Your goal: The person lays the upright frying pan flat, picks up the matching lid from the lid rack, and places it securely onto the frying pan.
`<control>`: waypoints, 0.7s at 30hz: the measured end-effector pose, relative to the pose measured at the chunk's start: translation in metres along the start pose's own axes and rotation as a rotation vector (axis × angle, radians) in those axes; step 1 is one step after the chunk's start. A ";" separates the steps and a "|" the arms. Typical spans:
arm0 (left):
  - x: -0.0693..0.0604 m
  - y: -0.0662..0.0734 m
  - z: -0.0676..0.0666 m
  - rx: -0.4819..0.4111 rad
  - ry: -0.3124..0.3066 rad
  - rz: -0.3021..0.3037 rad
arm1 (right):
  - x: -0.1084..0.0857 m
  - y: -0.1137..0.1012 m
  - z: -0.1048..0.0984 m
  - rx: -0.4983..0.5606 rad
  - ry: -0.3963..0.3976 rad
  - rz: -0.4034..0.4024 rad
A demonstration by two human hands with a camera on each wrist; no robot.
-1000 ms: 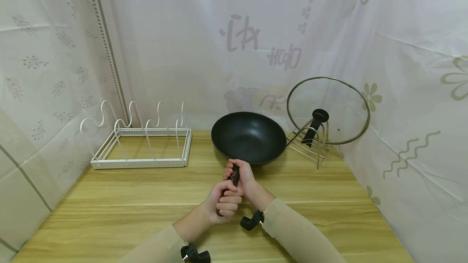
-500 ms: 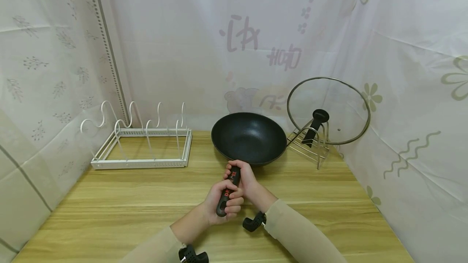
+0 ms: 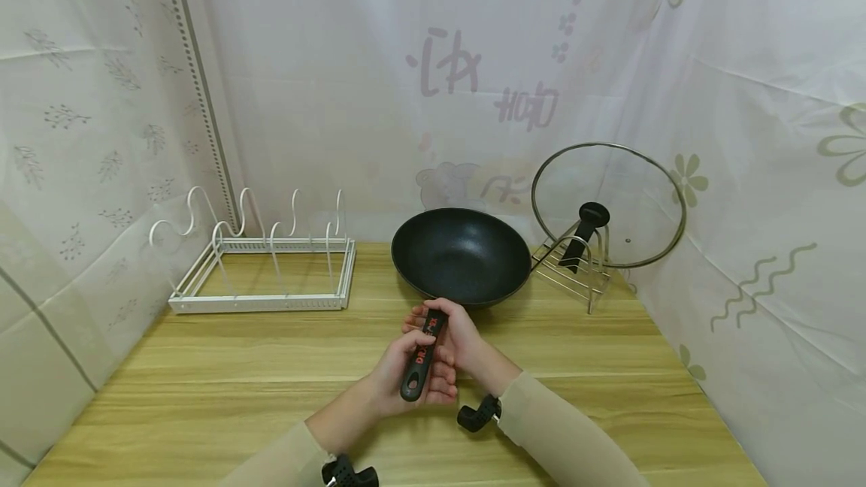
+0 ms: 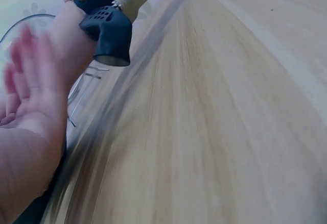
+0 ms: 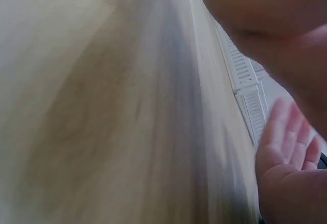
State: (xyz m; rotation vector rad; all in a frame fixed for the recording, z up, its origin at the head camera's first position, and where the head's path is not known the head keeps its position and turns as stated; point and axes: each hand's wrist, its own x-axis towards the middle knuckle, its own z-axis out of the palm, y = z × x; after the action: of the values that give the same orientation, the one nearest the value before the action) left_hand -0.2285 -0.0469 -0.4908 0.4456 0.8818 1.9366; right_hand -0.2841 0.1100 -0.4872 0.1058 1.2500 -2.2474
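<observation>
A black wok [image 3: 460, 254] sits on the wooden table, its black handle [image 3: 418, 367] with red lettering pointing toward me. Under the handle's near half lies my left hand [image 3: 395, 378], thumb resting on top and fingers loosened and extended to the right. My right hand [image 3: 463, 337] is by the handle's far end, close to the wok rim, its thumb over the handle and its fingers spread out to the left. The left wrist view shows straight fingers [image 4: 33, 71], and so does the right wrist view, with fingers [image 5: 288, 132] extended.
A white rack [image 3: 260, 303] with curved dividers stands at the back left. At the back right, a glass lid [image 3: 636, 201] with a black knob leans upright in a small wire stand [image 3: 588, 276]. Patterned curtains [image 3: 325, 96] hang behind and beside the wooden table [image 3: 575, 352].
Both hands have gone from gripping the handle to loosened, extended fingers, exposing more of the handle and its lettering. The wok stays in the same place.
</observation>
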 end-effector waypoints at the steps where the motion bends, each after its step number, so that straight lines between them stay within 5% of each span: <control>1: -0.001 0.000 0.000 0.002 -0.019 0.000 | -0.001 0.000 -0.001 -0.002 -0.010 0.007; 11: -0.013 0.008 -0.006 0.040 -0.148 -0.023 | -0.013 -0.003 -0.020 -0.106 -0.068 0.002; 21: -0.034 0.017 -0.016 0.075 -0.096 -0.076 | -0.029 -0.009 -0.034 -0.202 -0.026 0.018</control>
State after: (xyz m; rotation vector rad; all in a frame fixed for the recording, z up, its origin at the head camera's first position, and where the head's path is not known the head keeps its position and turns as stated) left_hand -0.2310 -0.0881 -0.4876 0.5372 0.8992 1.8023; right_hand -0.2708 0.1538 -0.4900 0.0116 1.4475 -2.0878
